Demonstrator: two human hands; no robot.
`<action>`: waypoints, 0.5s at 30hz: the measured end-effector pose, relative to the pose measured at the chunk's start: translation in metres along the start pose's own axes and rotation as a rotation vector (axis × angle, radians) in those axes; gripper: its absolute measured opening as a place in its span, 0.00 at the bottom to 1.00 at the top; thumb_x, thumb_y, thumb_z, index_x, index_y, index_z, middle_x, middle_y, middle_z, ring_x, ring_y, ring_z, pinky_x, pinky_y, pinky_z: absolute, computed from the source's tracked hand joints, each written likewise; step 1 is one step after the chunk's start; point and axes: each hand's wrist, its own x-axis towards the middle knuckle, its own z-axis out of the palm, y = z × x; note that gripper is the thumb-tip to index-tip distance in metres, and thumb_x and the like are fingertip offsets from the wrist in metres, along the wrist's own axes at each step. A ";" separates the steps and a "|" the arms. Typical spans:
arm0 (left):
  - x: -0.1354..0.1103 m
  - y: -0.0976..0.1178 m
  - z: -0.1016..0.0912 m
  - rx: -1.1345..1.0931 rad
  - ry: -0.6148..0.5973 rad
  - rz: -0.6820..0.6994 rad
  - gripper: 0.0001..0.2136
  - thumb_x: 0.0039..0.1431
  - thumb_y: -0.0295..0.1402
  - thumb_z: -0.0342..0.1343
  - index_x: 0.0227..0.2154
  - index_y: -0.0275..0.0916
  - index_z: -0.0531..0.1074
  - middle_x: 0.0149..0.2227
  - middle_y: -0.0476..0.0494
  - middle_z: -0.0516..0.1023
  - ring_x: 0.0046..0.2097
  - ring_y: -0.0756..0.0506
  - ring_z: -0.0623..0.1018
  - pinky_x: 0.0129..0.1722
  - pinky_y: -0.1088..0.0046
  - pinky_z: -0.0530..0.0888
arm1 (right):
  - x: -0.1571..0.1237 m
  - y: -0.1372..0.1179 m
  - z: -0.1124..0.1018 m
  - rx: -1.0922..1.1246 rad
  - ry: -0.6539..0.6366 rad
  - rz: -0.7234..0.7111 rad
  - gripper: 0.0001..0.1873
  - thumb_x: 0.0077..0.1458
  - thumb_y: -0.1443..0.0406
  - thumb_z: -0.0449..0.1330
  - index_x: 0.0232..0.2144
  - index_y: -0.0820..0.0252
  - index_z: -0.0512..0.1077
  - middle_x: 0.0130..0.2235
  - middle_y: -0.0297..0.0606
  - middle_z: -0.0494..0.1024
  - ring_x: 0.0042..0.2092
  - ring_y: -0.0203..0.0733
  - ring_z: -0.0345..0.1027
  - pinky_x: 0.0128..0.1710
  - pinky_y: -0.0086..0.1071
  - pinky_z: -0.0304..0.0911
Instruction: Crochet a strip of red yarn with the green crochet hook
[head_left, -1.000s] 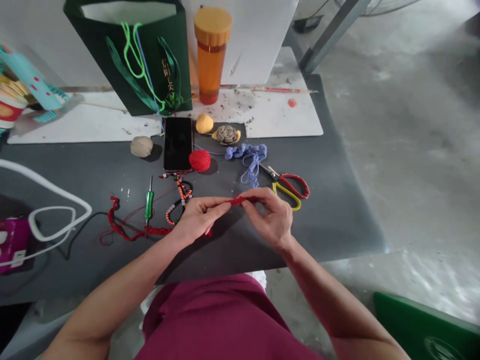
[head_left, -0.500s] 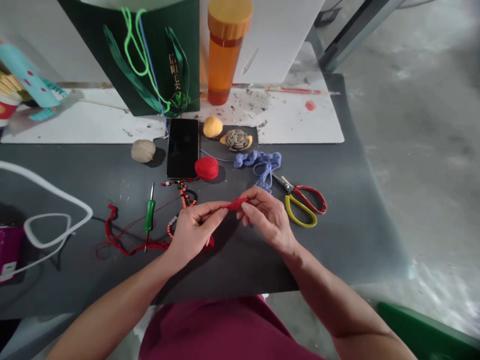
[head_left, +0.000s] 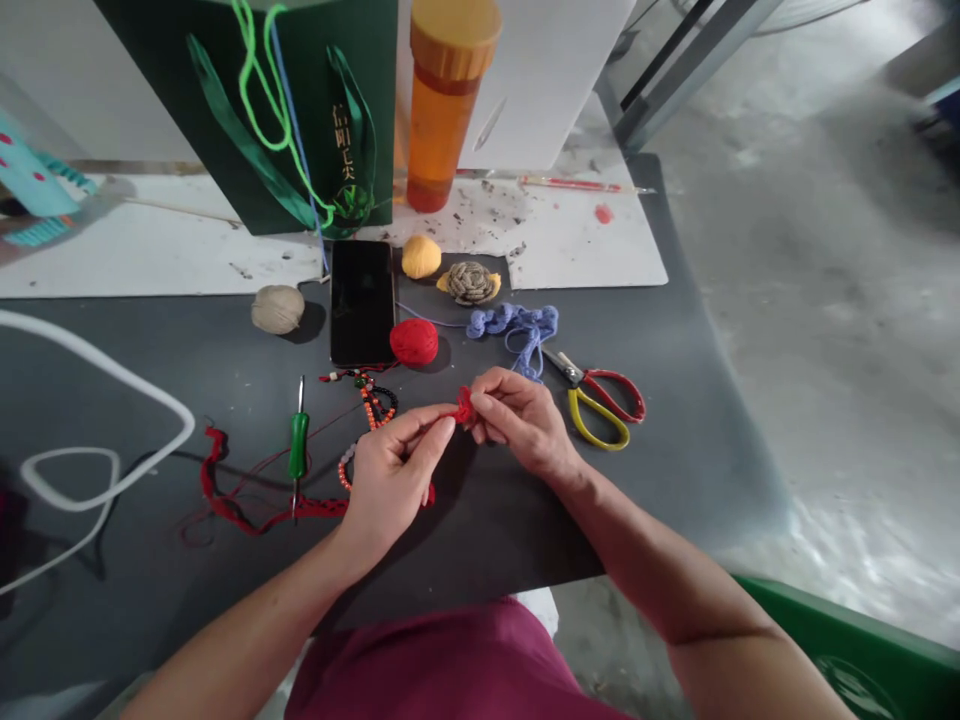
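Note:
Between my two hands, above the grey table, is a small red crocheted piece (head_left: 464, 405). My left hand (head_left: 394, 470) pinches its left end between thumb and forefinger. My right hand (head_left: 519, 418) grips the other end in its fingertips. A red crocheted strip (head_left: 240, 515) trails on the table to the left, partly hidden by my left hand. Across that strip lies a crochet hook with a green handle (head_left: 298, 445). A beaded string (head_left: 373, 405) in orange and black runs behind my left hand. Just beyond my hands sits a red yarn ball (head_left: 414, 342).
Scissors (head_left: 600, 395) with red and yellow handles lie right of my right hand, beside blue crochet work (head_left: 517, 325). Farther back are a phone (head_left: 362, 303), a yellow ball (head_left: 421, 257), a beige ball (head_left: 277, 310) and an orange bottle (head_left: 442, 110). A white cable (head_left: 112, 375) loops at left.
The red piece has turned from lying lengthwise to a more upright, bunched shape between my fingertips. My right hand has come slightly closer to my left. The camera view has shifted a little.

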 end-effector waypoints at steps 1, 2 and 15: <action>0.000 0.001 -0.001 0.001 0.001 -0.006 0.17 0.60 0.43 0.62 0.42 0.33 0.84 0.12 0.59 0.61 0.14 0.55 0.60 0.14 0.79 0.58 | 0.001 0.002 0.000 0.038 -0.008 0.017 0.24 0.54 0.44 0.70 0.33 0.58 0.74 0.24 0.32 0.78 0.21 0.31 0.66 0.18 0.25 0.51; 0.001 0.001 -0.001 0.004 -0.002 -0.012 0.18 0.60 0.43 0.62 0.42 0.33 0.84 0.12 0.59 0.61 0.14 0.55 0.60 0.14 0.79 0.57 | 0.001 0.003 0.000 0.073 -0.013 0.031 0.23 0.54 0.45 0.71 0.34 0.58 0.74 0.24 0.32 0.78 0.20 0.31 0.66 0.17 0.25 0.50; 0.001 0.000 0.001 0.195 0.021 0.153 0.12 0.56 0.39 0.67 0.39 0.38 0.83 0.35 0.45 0.87 0.34 0.49 0.84 0.36 0.77 0.79 | -0.013 0.002 0.007 0.104 0.035 -0.035 0.22 0.52 0.47 0.73 0.28 0.58 0.75 0.23 0.30 0.76 0.21 0.30 0.64 0.20 0.26 0.57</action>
